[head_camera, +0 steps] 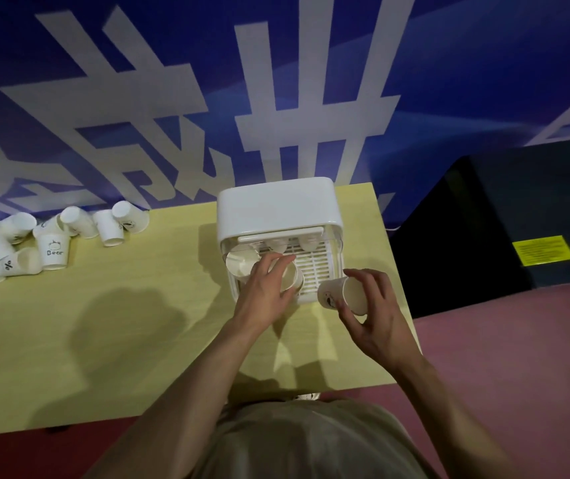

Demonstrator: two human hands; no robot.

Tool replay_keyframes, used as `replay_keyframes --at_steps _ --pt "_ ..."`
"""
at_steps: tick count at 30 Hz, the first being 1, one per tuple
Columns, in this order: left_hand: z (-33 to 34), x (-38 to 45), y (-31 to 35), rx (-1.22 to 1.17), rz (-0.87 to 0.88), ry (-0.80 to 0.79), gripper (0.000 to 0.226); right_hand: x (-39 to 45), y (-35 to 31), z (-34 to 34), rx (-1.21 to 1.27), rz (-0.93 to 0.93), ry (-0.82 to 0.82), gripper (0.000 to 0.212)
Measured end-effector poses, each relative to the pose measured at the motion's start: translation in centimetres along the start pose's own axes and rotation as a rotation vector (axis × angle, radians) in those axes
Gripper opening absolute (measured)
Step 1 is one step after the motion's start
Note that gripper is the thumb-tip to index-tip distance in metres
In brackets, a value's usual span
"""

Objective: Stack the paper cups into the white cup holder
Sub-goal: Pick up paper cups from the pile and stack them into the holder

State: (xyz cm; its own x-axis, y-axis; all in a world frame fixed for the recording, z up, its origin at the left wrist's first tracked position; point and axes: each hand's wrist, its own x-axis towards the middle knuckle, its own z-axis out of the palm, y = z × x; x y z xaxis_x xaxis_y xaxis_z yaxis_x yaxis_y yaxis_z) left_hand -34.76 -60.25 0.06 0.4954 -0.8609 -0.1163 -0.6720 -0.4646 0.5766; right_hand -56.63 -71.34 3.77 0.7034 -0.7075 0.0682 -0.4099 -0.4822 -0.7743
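The white cup holder [278, 209] stands on the yellow table [104, 323], its front open over a slotted rack. A paper cup [240, 262] lies at the rack's left with its mouth toward me, and more cups sit at the back. My left hand [264, 288] reaches into the holder and grips a paper cup [292, 278] on the rack. To the right of the holder's front, my right hand [371, 316] holds another paper cup [340, 293] on its side, mouth facing right.
A pile of several loose paper cups [52, 243] lies at the table's far left against the blue and white wall. A black box [518, 219] with a yellow label stands on the reddish floor to the right of the table.
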Motion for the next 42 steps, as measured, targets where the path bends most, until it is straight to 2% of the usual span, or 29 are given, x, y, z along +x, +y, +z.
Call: replay_keyframes --at_steps 9,19,24,31,36,42 --pt "2.2 1.1 -0.5 0.093 -0.111 -0.115 0.068 1.1 1.3 -0.7 -0.01 0.009 -0.03 0.051" --pt "4.0 2.2 -1.2 0.053 -0.2 -0.186 0.073 3.6 1.3 0.1 -0.032 -0.051 -0.106 0.052" --pt "3.6 1.5 -1.2 -0.025 -0.185 -0.089 0.081 5.2 0.9 1.3 -0.049 -0.1 -0.16 0.052" --pt "0.6 -2.8 -1.9 -0.123 -0.1 0.056 0.067 7.0 -0.8 3.8 -0.043 -0.149 -0.237 0.05" --pt "-0.6 -5.8 -2.6 -0.224 -0.18 0.065 0.066 7.7 -1.0 5.9 -0.186 -0.184 -0.304 0.056" --pt "-1.8 -8.4 -3.9 -0.238 -0.243 0.09 0.065 8.6 -0.5 8.4 -0.336 -0.153 -0.379 0.063"
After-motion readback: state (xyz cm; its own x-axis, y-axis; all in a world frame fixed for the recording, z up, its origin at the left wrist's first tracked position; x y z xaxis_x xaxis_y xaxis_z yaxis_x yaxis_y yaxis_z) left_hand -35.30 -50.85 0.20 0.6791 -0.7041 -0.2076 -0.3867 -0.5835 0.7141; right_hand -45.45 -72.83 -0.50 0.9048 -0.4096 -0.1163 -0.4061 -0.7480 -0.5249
